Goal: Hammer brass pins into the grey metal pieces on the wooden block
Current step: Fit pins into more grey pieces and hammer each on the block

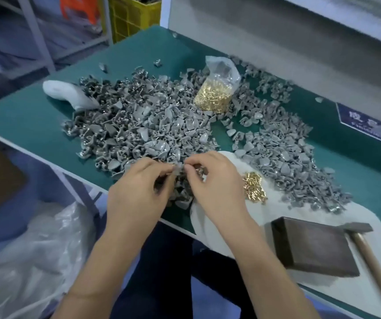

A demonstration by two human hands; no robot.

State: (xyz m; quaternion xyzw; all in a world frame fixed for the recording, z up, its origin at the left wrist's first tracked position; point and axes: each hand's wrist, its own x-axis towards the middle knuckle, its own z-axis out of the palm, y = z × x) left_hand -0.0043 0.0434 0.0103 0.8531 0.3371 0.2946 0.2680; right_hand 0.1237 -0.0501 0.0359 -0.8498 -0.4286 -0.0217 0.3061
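Both your hands, left hand (138, 187) and right hand (214, 180), pinch one grey metal piece (177, 173) between fingertips, apparently fitting a pin. Loose brass pins (253, 187) lie just right; wooden block (313, 247) and hammer (366, 240) farther right sit unused, so hammering remains.

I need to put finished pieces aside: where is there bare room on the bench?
Bare green bench lies left of the grey pieces, below the white glove. White cloth is bare between the loose brass pins and the block. The middle is crowded, round the pin bag and both hands.
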